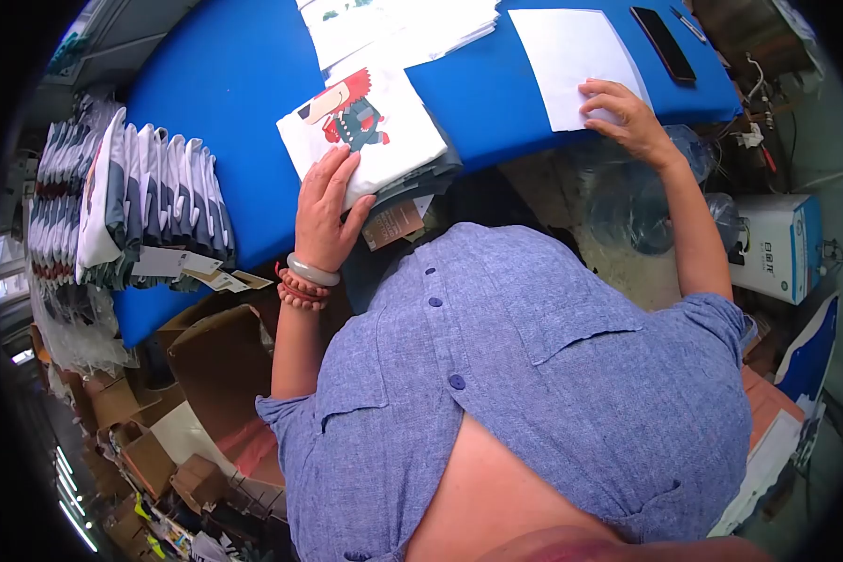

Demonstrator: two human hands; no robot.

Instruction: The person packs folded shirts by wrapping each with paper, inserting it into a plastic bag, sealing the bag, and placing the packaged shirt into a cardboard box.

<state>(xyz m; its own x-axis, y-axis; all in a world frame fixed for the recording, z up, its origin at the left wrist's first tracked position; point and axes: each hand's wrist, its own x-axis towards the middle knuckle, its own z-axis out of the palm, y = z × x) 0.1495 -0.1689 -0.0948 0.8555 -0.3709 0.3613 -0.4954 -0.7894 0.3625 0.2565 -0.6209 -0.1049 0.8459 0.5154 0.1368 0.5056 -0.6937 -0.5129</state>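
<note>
My left hand [330, 208] lies with fingers stretched on the near left edge of a folded white T-shirt [405, 142], its thumb spread to the side. The shirt carries a red and green cartoon animal print, and grey cloth shows beneath it. A brown hang tag [393, 223] sticks out at the near edge. My right hand [628, 120] is over the near right edge of a white paper sheet [571, 56], fingers curved and apart, with nothing visible between them.
Folded shirts [155, 201] stand in rows on the left of the blue table [197, 66]. White sheets [375, 33] lie at the back, and a phone [662, 43] and a pen [688, 23] at the far right. Cardboard boxes [220, 375] and large water bottles [632, 215] are below.
</note>
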